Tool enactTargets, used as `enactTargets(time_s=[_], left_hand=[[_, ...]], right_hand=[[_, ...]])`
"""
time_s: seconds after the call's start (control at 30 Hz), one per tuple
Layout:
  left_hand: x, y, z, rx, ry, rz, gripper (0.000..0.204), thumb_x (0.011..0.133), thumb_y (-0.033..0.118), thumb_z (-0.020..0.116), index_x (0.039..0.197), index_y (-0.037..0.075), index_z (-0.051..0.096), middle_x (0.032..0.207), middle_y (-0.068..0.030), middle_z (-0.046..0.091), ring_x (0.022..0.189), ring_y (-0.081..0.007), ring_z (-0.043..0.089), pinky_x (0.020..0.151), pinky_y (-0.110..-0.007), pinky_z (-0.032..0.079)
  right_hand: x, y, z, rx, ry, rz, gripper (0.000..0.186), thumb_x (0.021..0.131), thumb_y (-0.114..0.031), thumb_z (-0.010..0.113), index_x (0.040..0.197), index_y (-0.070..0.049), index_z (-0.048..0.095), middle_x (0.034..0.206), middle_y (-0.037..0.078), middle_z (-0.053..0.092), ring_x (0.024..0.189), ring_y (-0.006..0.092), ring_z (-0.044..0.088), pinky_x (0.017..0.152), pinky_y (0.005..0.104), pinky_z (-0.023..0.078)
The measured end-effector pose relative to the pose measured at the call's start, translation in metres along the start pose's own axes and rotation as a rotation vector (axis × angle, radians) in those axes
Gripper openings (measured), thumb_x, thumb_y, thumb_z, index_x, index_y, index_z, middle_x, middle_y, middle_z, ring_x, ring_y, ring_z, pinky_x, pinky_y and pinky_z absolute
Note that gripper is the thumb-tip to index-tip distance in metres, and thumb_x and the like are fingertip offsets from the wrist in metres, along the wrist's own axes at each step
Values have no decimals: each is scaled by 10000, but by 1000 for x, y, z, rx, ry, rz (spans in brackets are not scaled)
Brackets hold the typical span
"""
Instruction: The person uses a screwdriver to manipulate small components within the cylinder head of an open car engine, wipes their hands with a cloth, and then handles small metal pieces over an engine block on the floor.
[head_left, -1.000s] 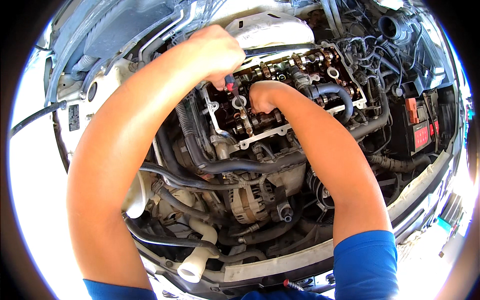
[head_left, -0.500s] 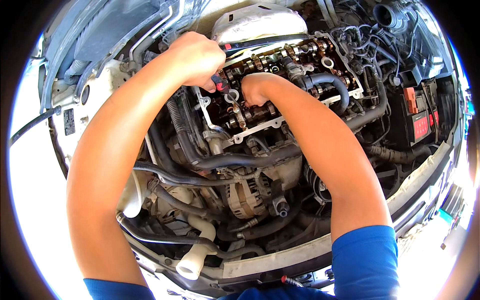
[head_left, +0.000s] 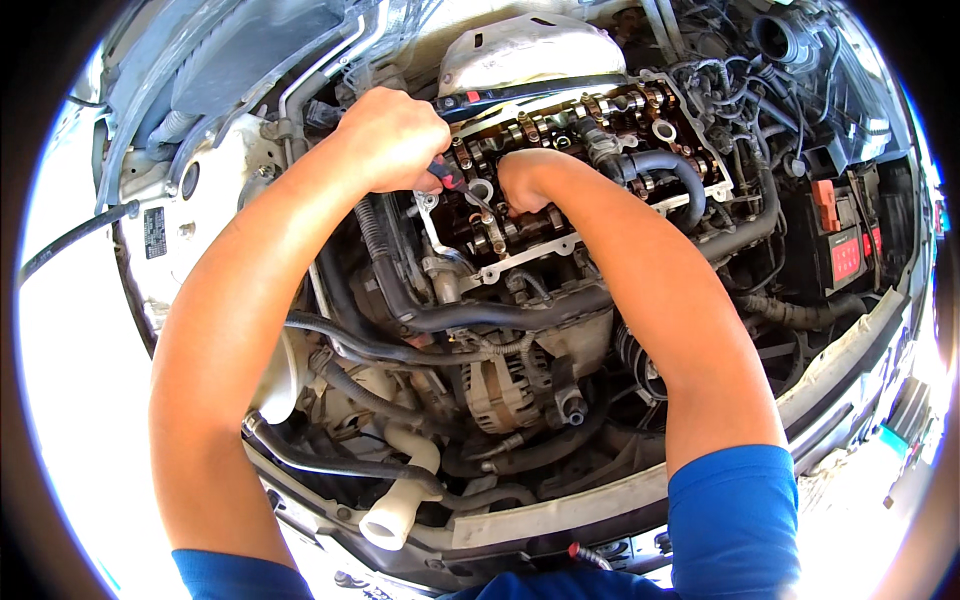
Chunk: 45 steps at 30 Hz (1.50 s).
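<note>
My left hand (head_left: 392,140) is closed round a screwdriver with a red and black handle (head_left: 447,174). Its shaft slants down to the right, into the left end of the open cylinder head (head_left: 553,247), beside a pale round ring (head_left: 481,190). The screwdriver's tip is hard to make out among the parts. Close by on the right, my right hand (head_left: 526,182) reaches down among the camshafts (head_left: 513,133) with curled fingers. Its fingertips are hidden, and so is whatever they grip.
Along the head's far side lies a black bar-shaped tool with a red mark (head_left: 540,94), in front of a silver heat shield (head_left: 530,52). Dark hoses (head_left: 500,318) and an alternator (head_left: 502,395) sit nearer me. A battery (head_left: 845,255) is at right, a white filler neck (head_left: 390,515) at front.
The view has shifted slightly, so the engine appears farther right. My left hand and the screwdriver handle sit a little lower. The right hand stays in the same part of the head.
</note>
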<state>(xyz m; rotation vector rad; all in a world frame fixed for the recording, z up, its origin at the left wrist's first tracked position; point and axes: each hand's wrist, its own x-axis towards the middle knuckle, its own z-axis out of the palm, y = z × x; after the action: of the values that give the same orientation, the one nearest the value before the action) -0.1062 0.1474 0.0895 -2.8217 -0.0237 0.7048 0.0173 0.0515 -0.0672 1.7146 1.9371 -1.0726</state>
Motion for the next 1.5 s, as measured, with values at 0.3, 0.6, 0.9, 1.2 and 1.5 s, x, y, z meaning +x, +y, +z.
enactTargets(time_s=[0.3,0.6,0.9,1.2,1.5], left_hand=[[-7,3,1,-11,18,-19,345,676,435,792,803,121,724,758,-93,694,772,-302,684,685,-409,543],[-13,6,2,-22,41,-27,328,686,423,787,795,120,722,750,-80,693,756,-290,685,668,-402,540],[-19,7,6,-29,48,-52,319,686,421,784,831,142,732,753,-79,695,750,-285,686,659,-402,540],[-5,-15,10,-43,63,7,400,635,483,790,822,137,715,700,-110,670,733,-342,657,656,-447,507],[7,-26,16,-26,0,24,435,649,529,779,832,140,715,743,-115,681,773,-339,664,670,-441,513]], right_hand=[[5,3,3,-8,19,-19,284,803,-292,694,810,-9,728,875,201,683,818,374,636,717,404,509],[1,-5,1,40,24,116,229,727,-78,686,938,-120,765,1008,133,700,901,320,661,740,412,516],[-6,-3,0,96,75,51,204,759,-193,720,866,-20,735,922,198,683,850,365,650,722,415,513],[-1,-3,2,92,90,69,340,768,-314,744,846,16,721,911,210,684,862,372,657,762,412,520],[-2,-11,-1,71,81,154,269,795,-227,746,988,-41,730,1021,121,700,901,322,671,742,453,536]])
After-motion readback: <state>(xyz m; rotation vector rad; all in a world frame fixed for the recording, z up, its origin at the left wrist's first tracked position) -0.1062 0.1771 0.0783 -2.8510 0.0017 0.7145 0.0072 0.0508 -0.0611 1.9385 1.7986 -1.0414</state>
